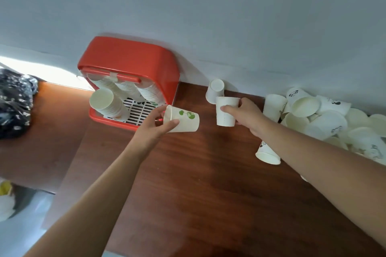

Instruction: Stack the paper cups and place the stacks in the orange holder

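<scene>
Left hand (pixel 153 129) grasps leaf-print cup (pixel 184 121), right hand (pixel 247 115) plain cup (pixel 226 113).
Right forearm (pixel 313 152) partly hides cup pile (pixel 325 119) at 3 o'clock.

Bare table (pixel 188 183) lies open; cup heap (pixel 325 119) (far right) crowds the wall.

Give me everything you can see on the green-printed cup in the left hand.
The green-printed cup is white paper with a small green leaf-like print on its side, undented as far as shows. It is tipped almost onto its side, mouth toward the orange holder, base pointing right. The left hand grips it near the rim, thumb on the near side. It is held over the wooden table, apart from the plain cup in the right hand.
</scene>
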`<state>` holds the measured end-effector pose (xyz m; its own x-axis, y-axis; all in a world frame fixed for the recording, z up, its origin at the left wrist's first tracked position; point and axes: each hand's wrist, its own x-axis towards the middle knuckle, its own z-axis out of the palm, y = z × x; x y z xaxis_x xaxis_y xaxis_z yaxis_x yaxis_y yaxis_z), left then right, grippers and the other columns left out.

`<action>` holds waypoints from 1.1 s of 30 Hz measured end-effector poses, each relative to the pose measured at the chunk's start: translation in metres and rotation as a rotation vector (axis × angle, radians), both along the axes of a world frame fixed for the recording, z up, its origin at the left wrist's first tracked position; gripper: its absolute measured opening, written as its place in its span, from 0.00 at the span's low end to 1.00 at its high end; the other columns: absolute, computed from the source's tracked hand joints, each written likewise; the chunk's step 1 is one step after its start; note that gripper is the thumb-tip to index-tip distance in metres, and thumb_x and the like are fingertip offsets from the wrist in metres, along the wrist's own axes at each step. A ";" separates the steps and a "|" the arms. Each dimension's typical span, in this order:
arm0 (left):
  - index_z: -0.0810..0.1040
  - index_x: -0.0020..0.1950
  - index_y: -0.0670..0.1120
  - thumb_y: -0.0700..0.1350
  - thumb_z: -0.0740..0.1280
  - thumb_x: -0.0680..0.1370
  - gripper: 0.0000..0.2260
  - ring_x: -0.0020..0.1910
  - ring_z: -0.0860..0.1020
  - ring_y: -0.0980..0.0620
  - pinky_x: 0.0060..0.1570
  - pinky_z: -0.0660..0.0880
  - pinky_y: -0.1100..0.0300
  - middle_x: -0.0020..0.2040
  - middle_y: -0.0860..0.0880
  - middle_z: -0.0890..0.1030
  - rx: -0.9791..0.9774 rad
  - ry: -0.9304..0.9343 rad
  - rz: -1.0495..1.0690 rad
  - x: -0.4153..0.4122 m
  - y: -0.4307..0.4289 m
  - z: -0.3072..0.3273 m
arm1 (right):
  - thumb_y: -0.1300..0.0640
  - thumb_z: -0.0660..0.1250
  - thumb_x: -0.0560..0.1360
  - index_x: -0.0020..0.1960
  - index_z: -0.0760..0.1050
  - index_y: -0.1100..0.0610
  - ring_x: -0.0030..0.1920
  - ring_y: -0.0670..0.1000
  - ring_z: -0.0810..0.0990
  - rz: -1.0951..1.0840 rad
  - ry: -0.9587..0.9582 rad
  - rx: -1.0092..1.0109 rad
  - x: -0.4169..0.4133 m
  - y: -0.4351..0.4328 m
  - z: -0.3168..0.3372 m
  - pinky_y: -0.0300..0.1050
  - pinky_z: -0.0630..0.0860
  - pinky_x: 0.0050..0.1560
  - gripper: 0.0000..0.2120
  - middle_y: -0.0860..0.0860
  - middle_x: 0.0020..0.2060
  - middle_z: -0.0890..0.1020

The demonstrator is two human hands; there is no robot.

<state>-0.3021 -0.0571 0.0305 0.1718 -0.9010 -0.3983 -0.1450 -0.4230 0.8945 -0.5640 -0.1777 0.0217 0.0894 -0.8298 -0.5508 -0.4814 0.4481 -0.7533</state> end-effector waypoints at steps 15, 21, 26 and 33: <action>0.75 0.68 0.51 0.60 0.69 0.77 0.22 0.51 0.78 0.60 0.47 0.73 0.67 0.57 0.55 0.78 -0.262 -0.467 0.354 0.178 0.042 0.089 | 0.49 0.75 0.72 0.66 0.69 0.52 0.50 0.43 0.76 0.307 -0.052 -0.239 0.167 0.062 0.095 0.34 0.70 0.40 0.26 0.43 0.54 0.77; 0.67 0.76 0.50 0.56 0.73 0.75 0.32 0.70 0.68 0.46 0.67 0.65 0.53 0.71 0.44 0.68 -0.120 -0.665 0.090 0.210 0.004 0.049 | 0.48 0.76 0.70 0.67 0.69 0.50 0.51 0.40 0.77 0.271 -0.072 -0.272 0.227 0.071 0.096 0.34 0.72 0.44 0.29 0.43 0.57 0.78; 0.64 0.79 0.51 0.52 0.74 0.74 0.35 0.73 0.66 0.41 0.71 0.66 0.45 0.74 0.43 0.64 0.014 -0.736 -0.182 0.212 -0.019 0.020 | 0.44 0.76 0.67 0.66 0.69 0.47 0.56 0.44 0.76 0.240 -0.005 -0.298 0.259 0.072 0.081 0.42 0.75 0.54 0.31 0.47 0.61 0.75; 0.55 0.81 0.57 0.56 0.75 0.68 0.45 0.76 0.65 0.51 0.73 0.66 0.48 0.80 0.53 0.60 0.001 -0.411 -0.274 0.241 -0.017 -0.006 | 0.53 0.77 0.70 0.69 0.69 0.49 0.57 0.40 0.71 0.204 -0.051 -0.372 0.296 0.077 0.070 0.26 0.65 0.50 0.30 0.39 0.56 0.73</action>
